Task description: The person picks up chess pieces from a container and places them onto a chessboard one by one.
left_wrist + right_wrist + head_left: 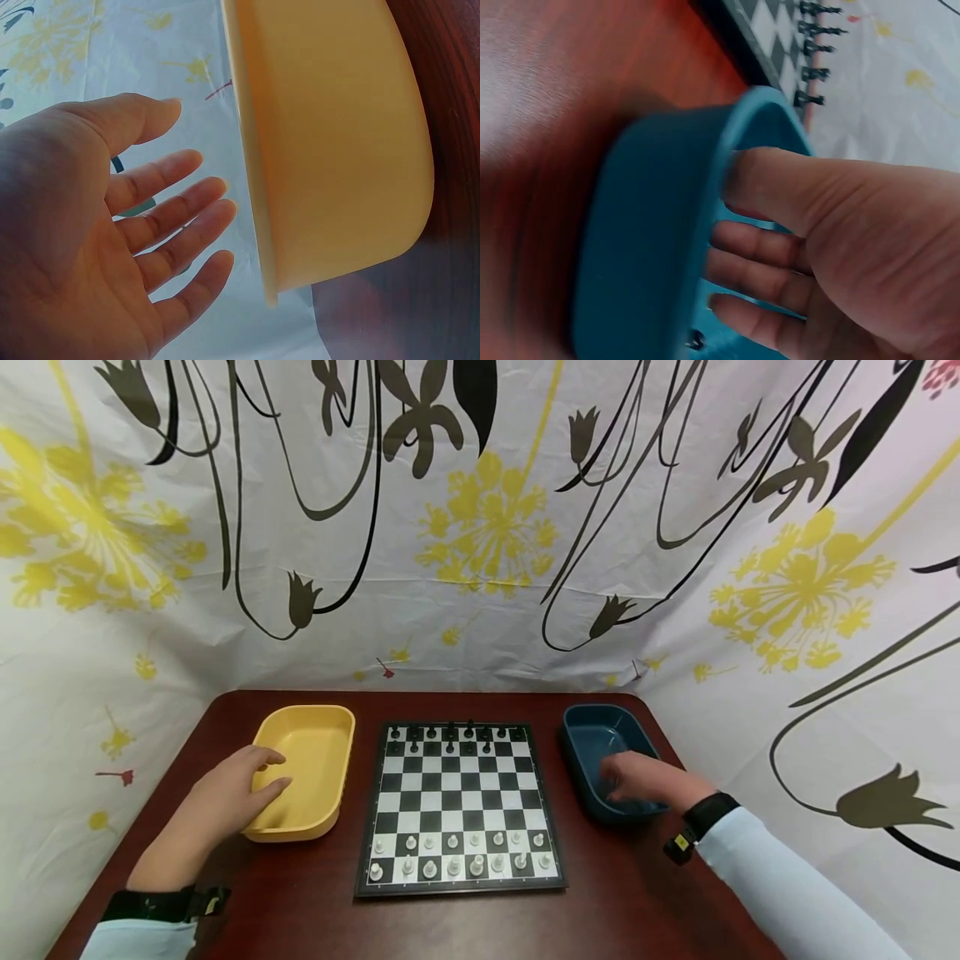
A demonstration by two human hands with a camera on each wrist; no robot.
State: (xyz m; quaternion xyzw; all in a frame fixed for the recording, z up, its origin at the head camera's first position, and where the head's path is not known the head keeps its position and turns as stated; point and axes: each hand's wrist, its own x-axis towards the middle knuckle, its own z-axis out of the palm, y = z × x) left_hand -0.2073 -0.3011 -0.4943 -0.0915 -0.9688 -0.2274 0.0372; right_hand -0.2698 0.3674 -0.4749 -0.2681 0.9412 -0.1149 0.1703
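Observation:
My left hand (pixel 232 789) hovers at the left side of a yellow tray (pixel 342 752), fingers loosely bent and nothing held. In the left wrist view the palm and parted fingers show beside the tray's outer wall (pixel 337 150). On the right, my right hand (pixel 643 778) reaches over the rim of a blue tray (pixel 600 717), somewhat blurred. The right wrist view shows its thumb and fingers (pixel 757 281) dipping inside with a gap between them; no held thing is visible. A small black chess piece (pixel 696 340) lies in the blue tray.
Between the trays lies a chessboard (pixel 459 793), black pieces (pixel 450 732) along its far side and white pieces (pixel 453 865) on its near rows. All stand on a dark red-brown table (pixel 465 931). A flowered cloth (pixel 480 635) hangs behind.

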